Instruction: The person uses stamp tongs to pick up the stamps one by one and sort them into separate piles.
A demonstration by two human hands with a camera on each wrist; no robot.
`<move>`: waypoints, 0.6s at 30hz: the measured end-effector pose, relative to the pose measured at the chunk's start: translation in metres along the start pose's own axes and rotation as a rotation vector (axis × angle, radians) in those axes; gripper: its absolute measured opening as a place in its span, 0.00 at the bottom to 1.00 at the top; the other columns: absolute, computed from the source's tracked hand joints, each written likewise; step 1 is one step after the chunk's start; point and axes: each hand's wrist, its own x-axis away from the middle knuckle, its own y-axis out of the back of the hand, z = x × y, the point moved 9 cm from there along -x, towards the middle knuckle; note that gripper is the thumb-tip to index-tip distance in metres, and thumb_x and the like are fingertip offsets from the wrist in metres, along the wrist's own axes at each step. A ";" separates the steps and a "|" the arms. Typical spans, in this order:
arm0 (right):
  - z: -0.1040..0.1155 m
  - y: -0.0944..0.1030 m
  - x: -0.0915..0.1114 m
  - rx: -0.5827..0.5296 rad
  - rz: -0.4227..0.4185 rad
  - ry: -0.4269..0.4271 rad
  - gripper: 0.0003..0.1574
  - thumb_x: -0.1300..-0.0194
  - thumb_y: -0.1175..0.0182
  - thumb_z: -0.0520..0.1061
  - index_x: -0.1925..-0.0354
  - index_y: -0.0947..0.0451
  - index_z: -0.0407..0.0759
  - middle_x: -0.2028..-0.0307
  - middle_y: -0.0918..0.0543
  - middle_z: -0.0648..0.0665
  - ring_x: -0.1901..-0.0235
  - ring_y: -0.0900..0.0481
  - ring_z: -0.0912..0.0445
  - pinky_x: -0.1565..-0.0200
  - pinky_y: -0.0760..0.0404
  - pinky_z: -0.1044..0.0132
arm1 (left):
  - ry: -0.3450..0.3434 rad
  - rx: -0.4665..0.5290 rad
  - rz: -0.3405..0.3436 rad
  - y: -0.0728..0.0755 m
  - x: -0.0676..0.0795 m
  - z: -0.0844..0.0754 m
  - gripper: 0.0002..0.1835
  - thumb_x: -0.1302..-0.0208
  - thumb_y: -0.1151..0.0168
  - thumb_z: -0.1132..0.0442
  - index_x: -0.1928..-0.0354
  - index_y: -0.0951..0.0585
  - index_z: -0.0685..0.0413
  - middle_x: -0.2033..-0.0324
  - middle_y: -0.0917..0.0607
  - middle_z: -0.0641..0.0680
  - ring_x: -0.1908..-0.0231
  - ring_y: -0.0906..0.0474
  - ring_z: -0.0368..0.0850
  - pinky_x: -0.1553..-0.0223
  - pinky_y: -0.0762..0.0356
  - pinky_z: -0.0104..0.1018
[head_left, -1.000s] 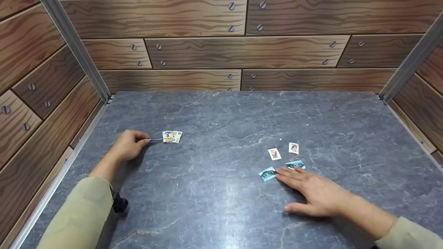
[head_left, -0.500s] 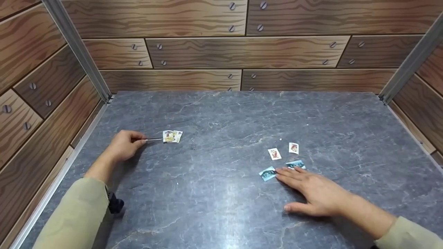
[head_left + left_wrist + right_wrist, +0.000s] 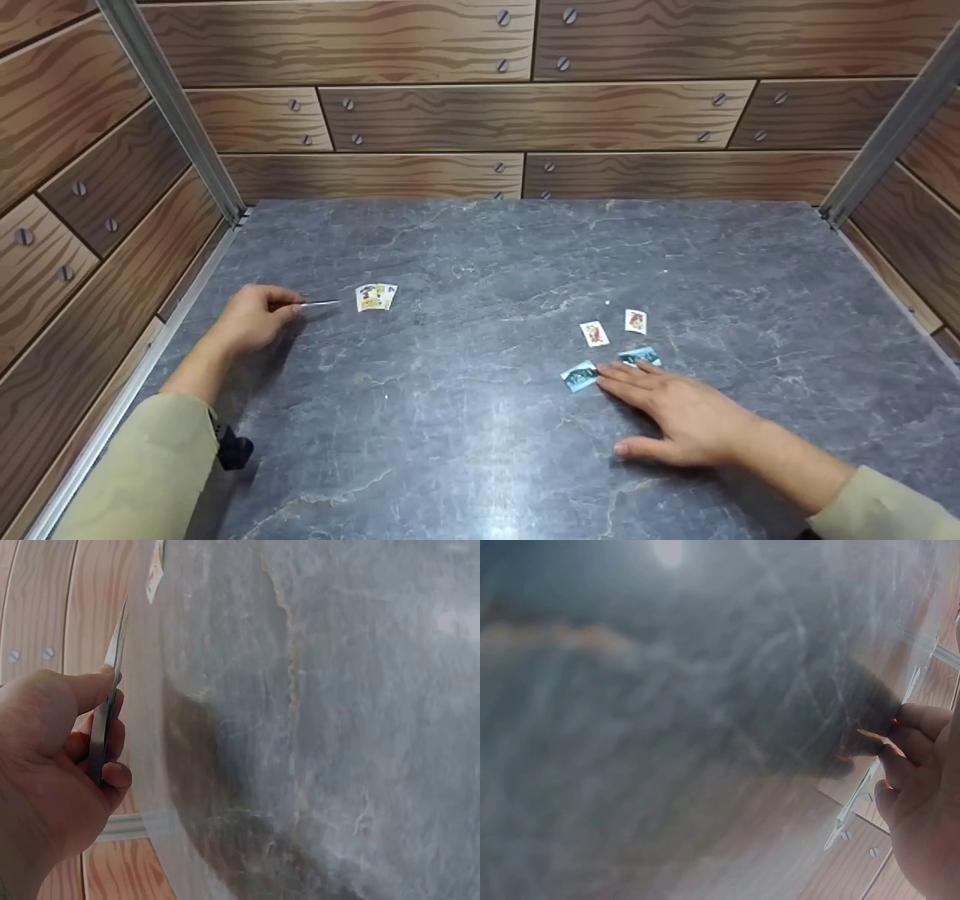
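"Because those overlapping cards (image 3: 376,297) look smaller than a palm, I suppose that's why the left hand (image 3: 255,319) pinches tweezers (image 3: 321,303)?"

"I'd think so. The grip sits well behind the slender tips, probably so the fingers don't block what's being worked on. The tips point at the cards, but there's a gap between."

"Why lay them overlapped?"

"Hard to say. Perhaps so more than one face shows; they're face up on the grey surface (image 3: 480,255), over on the left."

"And the right hand (image 3: 686,420)?"

"Laid out flat, fingers straight, thumb spread wide, gripping nothing. Its fingertips meet the left blue card (image 3: 577,376) at the edge and lie over the right blue card (image 3: 638,355), perhaps to steady them. Whether it's pressing, I can't tell."

"It hides part of that second one."

"It does. Just beyond are two picture cards with red figures, one (image 3: 595,334) a little apart from the other (image 3: 636,322)."

"Anything in the way?"

"A few white specks (image 3: 665,271), hardly a bother. The wood-patterned left wall (image 3: 105,232) runs close by the left sleeve (image 3: 127,465), so I'd guess room is tightest there."
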 end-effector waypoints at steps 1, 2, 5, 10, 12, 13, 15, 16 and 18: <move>0.000 0.000 0.000 -0.003 0.002 -0.002 0.53 0.28 0.41 0.75 0.21 0.33 0.43 0.22 0.32 0.43 0.27 0.32 0.39 0.30 0.31 0.39 | -0.001 0.003 -0.002 0.001 0.001 -0.002 0.13 0.25 0.36 0.65 0.48 0.12 0.67 0.55 0.11 0.63 0.59 0.21 0.49 0.56 0.24 0.44; 0.000 0.000 0.000 -0.003 0.002 -0.003 0.53 0.28 0.41 0.75 0.22 0.33 0.43 0.22 0.32 0.43 0.27 0.32 0.39 0.30 0.31 0.39 | -0.004 0.007 -0.004 0.002 0.001 -0.005 0.13 0.24 0.37 0.65 0.48 0.13 0.68 0.55 0.11 0.63 0.59 0.20 0.50 0.56 0.24 0.44; -0.001 0.001 0.000 -0.006 0.004 -0.003 0.53 0.28 0.41 0.75 0.22 0.33 0.42 0.23 0.32 0.42 0.27 0.31 0.38 0.30 0.32 0.39 | -0.020 0.018 -0.011 0.004 0.000 -0.016 0.13 0.24 0.37 0.65 0.47 0.13 0.68 0.54 0.11 0.64 0.57 0.20 0.51 0.55 0.24 0.45; -0.001 0.000 0.000 -0.011 0.013 -0.006 0.54 0.28 0.42 0.75 0.21 0.34 0.42 0.22 0.33 0.42 0.26 0.32 0.38 0.30 0.33 0.38 | -0.058 0.042 -0.011 0.001 -0.003 -0.039 0.13 0.24 0.36 0.65 0.48 0.13 0.68 0.54 0.11 0.64 0.57 0.19 0.51 0.55 0.23 0.44; -0.001 0.000 0.000 -0.014 0.015 -0.009 0.53 0.28 0.42 0.75 0.21 0.34 0.42 0.22 0.33 0.43 0.26 0.33 0.39 0.30 0.33 0.39 | -0.077 0.049 -0.003 -0.002 -0.005 -0.050 0.12 0.24 0.36 0.66 0.48 0.12 0.68 0.53 0.11 0.64 0.57 0.19 0.51 0.56 0.22 0.44; -0.001 0.000 0.000 -0.013 0.015 -0.007 0.53 0.27 0.42 0.75 0.21 0.34 0.42 0.22 0.33 0.43 0.26 0.33 0.39 0.30 0.33 0.39 | -0.089 0.051 0.001 -0.004 -0.006 -0.055 0.12 0.24 0.36 0.66 0.48 0.12 0.68 0.53 0.11 0.64 0.57 0.18 0.51 0.56 0.22 0.44; 0.000 0.001 0.000 -0.010 0.011 -0.001 0.53 0.27 0.42 0.74 0.21 0.34 0.42 0.22 0.32 0.43 0.26 0.33 0.39 0.30 0.32 0.39 | -0.115 0.052 0.011 -0.009 -0.008 -0.067 0.11 0.24 0.36 0.66 0.49 0.12 0.67 0.53 0.10 0.63 0.57 0.18 0.51 0.56 0.22 0.44; 0.001 0.001 0.000 -0.008 0.013 -0.002 0.53 0.27 0.42 0.75 0.21 0.34 0.43 0.22 0.33 0.43 0.26 0.33 0.40 0.30 0.33 0.39 | -0.126 0.054 0.016 -0.012 -0.009 -0.072 0.11 0.25 0.36 0.67 0.49 0.12 0.67 0.53 0.10 0.63 0.57 0.18 0.51 0.56 0.22 0.44; 0.002 0.001 0.000 -0.009 0.010 0.007 0.53 0.27 0.42 0.74 0.21 0.34 0.42 0.22 0.32 0.43 0.26 0.32 0.40 0.30 0.33 0.39 | -0.159 0.060 0.026 -0.018 -0.011 -0.084 0.10 0.26 0.35 0.67 0.50 0.11 0.66 0.53 0.10 0.63 0.57 0.18 0.51 0.55 0.22 0.45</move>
